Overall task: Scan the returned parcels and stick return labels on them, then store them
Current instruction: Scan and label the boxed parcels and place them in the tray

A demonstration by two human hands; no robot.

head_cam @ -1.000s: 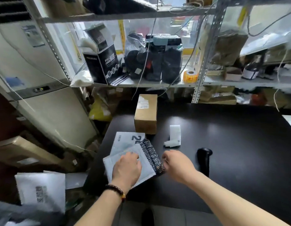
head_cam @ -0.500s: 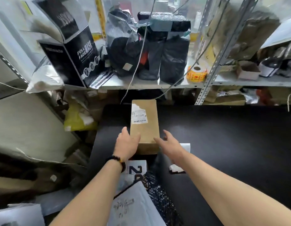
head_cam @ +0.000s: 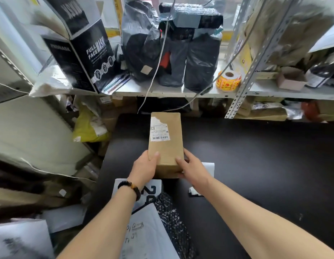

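Observation:
A brown cardboard parcel (head_cam: 167, 144) with a white shipping label on top lies on the black table (head_cam: 256, 165). My left hand (head_cam: 144, 168) grips its near left corner, thumb on top. My right hand (head_cam: 192, 168) holds its near right side. Nearer to me lie a white mailer bag (head_cam: 149, 234) and a black patterned bag (head_cam: 173, 221), over a white bag printed with large digits (head_cam: 151, 191). White label strips (head_cam: 209, 166) lie beside my right wrist. The scanner is out of view.
A metal shelf (head_cam: 162, 93) behind the table carries black bagged parcels (head_cam: 181, 53), a "Full Face Mask" box (head_cam: 87, 53) and an orange label roll (head_cam: 228, 81). Cables hang over the shelf edge. Boxes and bags crowd the floor at left (head_cam: 41, 184).
My hands left the mailer bags, reached forward to the cardboard parcel and closed on its near end. The view tilted up toward the shelf.

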